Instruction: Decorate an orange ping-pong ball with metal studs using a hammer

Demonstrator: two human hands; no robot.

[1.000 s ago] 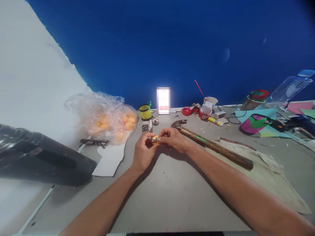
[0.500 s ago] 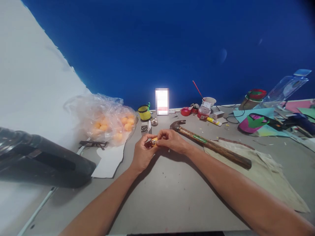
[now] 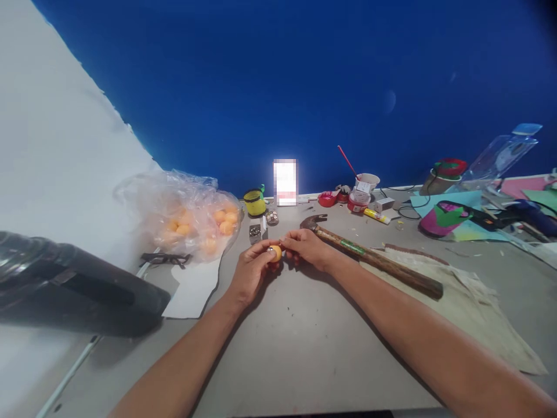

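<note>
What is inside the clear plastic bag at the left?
The clear plastic bag holds several orange balls, visible through the plastic. Folds and haze obscure parts of it, so their full number cannot be told.

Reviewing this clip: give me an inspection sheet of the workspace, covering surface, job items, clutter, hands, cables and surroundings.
Surface: gray table, scattered dark specks.
Job items: orange ball; small box of shiny pieces nearby.
Clutter: hammer, handle partly over cloth; glasses; clear bag of orange balls.
Hands: left hand holds the ball; right hand close beside it, contact unclear.
Cables: thin black cable, loosely curved, back right.
Surroundings: blue wall behind, white wall left; other people: nothing seen.
</note>
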